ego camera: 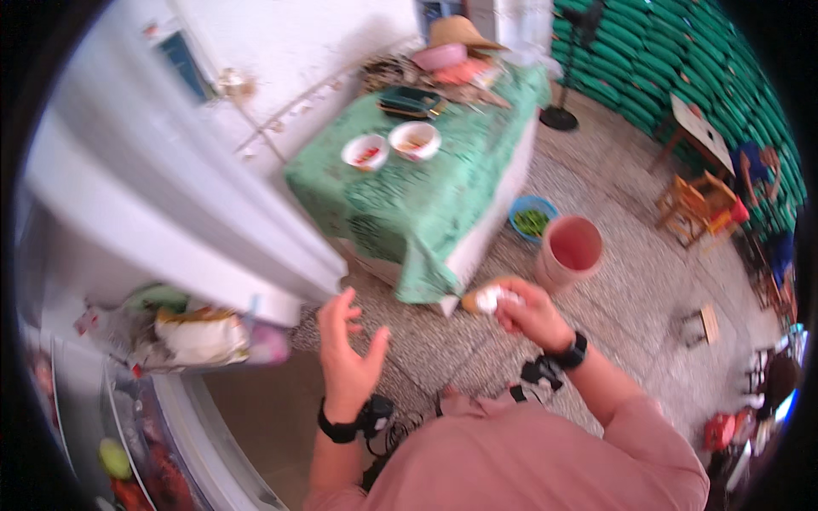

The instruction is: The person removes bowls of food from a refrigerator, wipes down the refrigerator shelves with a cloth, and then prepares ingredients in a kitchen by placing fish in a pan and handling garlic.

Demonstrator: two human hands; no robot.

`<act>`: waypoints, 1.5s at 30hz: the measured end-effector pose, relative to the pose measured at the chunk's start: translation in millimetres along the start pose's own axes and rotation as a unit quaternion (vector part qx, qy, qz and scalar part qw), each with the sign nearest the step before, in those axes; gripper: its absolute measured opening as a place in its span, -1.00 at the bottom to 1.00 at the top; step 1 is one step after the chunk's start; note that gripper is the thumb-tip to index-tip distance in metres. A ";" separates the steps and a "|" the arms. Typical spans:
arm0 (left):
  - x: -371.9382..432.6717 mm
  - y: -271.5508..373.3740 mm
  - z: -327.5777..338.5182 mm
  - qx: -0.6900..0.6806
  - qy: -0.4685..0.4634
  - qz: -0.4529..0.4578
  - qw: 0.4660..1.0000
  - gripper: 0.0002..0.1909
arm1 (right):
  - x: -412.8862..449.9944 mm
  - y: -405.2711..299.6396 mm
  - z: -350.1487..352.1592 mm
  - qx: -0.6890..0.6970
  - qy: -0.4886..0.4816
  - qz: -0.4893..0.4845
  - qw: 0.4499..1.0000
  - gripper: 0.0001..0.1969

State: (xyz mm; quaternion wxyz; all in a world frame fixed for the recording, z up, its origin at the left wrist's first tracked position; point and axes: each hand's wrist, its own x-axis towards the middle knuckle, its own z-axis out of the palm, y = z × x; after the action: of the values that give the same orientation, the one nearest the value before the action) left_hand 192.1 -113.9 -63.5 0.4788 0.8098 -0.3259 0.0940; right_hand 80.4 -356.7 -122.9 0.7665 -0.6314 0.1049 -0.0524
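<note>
My right hand (533,317) grips a small tan item (471,303) with a white part, too blurred to name; it is in front of the table's near corner. My left hand (350,358) is raised, thumb and fingers apart, with nothing in it. Close to its fingertips is the lower edge of an open white refrigerator door (275,306). Plastic-wrapped food packs (201,335) sit on a shelf left of that hand. Below them, a yellow-green round fruit or vegetable (115,458) shows inside the refrigerator.
A table with a green cloth (460,172) bears two white bowls (415,152) holding food. Beside it stand a pink bin (549,271) and a blue basin (516,203) of green vegetables. Farther off are a fan (560,118), stacked green sacks (645,51), wooden stools (708,324) and seated people.
</note>
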 end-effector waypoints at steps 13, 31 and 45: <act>-15.1 82.9 154.7 -0.238 -0.256 -0.036 0.936 -0.54 | -85.9 -26.9 -88.7 0.022 0.007 -0.080 0.997 -0.67; 10.0 89.7 237.8 -0.084 -0.282 0.154 0.943 -0.84 | -65.1 20.3 -140.9 0.275 0.020 0.106 0.955 -0.80; 135.1 -95.2 129.1 -0.207 -0.167 -0.125 0.956 -0.81 | 140.1 7.1 -131.1 0.093 0.142 0.096 0.981 -0.86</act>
State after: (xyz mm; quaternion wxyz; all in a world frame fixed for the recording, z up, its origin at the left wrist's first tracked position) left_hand 334.3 -249.7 -136.5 0.5831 0.7311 -0.3093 -0.1726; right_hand 186.5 -510.5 -166.8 0.8007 -0.5304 0.2674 -0.0775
